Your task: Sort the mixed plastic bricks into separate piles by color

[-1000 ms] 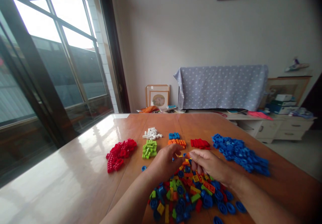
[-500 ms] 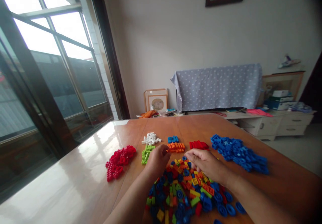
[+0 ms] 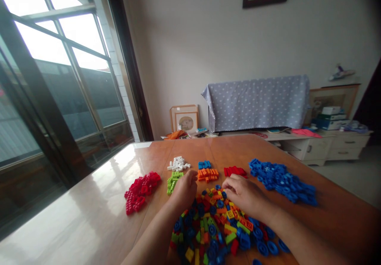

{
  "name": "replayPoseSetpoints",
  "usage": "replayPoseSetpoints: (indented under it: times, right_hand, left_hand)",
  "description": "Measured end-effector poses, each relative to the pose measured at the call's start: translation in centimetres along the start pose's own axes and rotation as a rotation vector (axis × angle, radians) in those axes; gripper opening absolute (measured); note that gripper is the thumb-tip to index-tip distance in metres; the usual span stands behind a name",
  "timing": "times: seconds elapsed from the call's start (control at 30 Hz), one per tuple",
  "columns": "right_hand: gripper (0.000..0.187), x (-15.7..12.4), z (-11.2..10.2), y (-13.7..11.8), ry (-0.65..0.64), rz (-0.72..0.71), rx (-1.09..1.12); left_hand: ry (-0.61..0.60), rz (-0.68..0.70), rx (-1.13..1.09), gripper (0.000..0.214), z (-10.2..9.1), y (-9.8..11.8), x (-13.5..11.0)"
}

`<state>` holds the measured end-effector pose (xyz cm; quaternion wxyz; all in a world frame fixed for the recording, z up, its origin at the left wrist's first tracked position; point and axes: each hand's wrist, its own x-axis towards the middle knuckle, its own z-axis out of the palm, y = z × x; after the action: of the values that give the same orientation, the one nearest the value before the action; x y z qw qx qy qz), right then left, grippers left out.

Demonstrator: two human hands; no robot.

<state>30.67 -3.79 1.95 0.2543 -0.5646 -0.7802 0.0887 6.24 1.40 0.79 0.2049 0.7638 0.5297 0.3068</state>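
Note:
A mixed heap of coloured building bricks lies on the wooden table in front of me. My left hand rests at the heap's far left edge, fingers curled, beside the small green pile and just left of the orange pile. What it holds, if anything, is hidden. My right hand lies on the heap's far side, fingers bent down onto the bricks, near the small red pile.
Sorted piles sit beyond the heap: a large red pile at left, white, small blue, and a big blue pile at right. A window stands left; a cloth-covered cabinet and low drawers stand behind the table.
My left hand has moved away from the heap's middle toward the green and orange piles. My right hand has shifted slightly forward over the heap. The view has tilted a little.

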Motion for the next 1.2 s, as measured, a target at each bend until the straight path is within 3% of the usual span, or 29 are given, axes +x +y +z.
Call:
replayPoseSetpoints:
  times: [0.2, 0.4, 0.6, 0.83, 0.93, 1.03, 1.2]
  right_hand:
    - [0.015, -0.3, 0.3, -0.5, -0.03, -0.071, -0.07]
    - [0.012, -0.2, 1.0, -0.7, -0.057, -0.073, -0.093]
    - [0.009, 0.4, 1.0, 0.0, -0.004, 0.005, 0.13]
    - [0.013, 1.0, 1.7, 1.9, 0.041, 0.079, 0.308]
    - [0.017, 1.0, 1.8, 2.4, 0.048, 0.068, 0.342]
    - [0.02, 1.2, 2.0, 3.1, 0.067, 0.09, 0.338]
    - [0.023, 2.4, 1.8, 4.1, 0.089, 0.159, 0.205]
  left_hand:
    - [-0.123, 0.095, 0.12, 0.031, 0.0, 1.4, -0.7]
    - [-0.158, 0.185, 0.144, 0.039, 0.5, 1.6, -1.3]
    - [-0.271, 0.232, 0.169, 0.048, 0.5, 1.9, -1.5]
    - [-0.381, 0.315, 0.135, 0.035, 0.2, 2.7, -2.0]
    - [-0.34, 0.303, 0.09, 0.032, -0.1, 2.5, -1.9]
    - [-0.215, 0.266, 0.049, 0.034, -0.5, 2.2, -1.6]
    - [-0.101, 0.216, 0.046, 0.033, -2.1, 1.9, -1.2]
